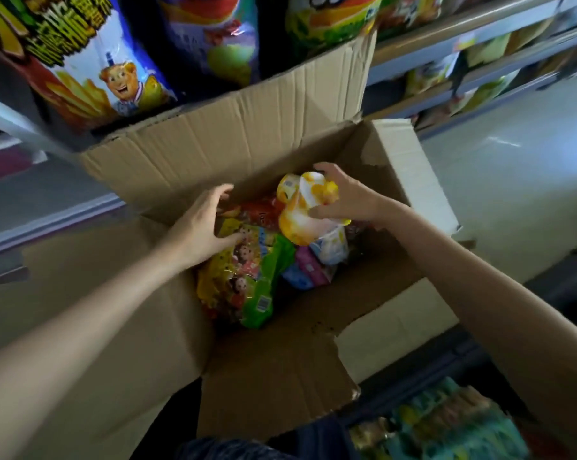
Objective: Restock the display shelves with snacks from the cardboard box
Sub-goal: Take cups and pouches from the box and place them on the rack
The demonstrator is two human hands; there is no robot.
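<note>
Our right hand (341,197) gripped the yellow packet (305,207) above the box (214,141); our left hand (202,227), open, touched the green bag (247,280) lying lengthwise below it.

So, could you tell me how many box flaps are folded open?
4: far flap against the shelf, right flap, left flap, near flap towards the person.

Snack packets (247,280) piled in cardboard box (187,151), toward its far-left corner; display shelves (479,54) located beyond box, far and right.
</note>
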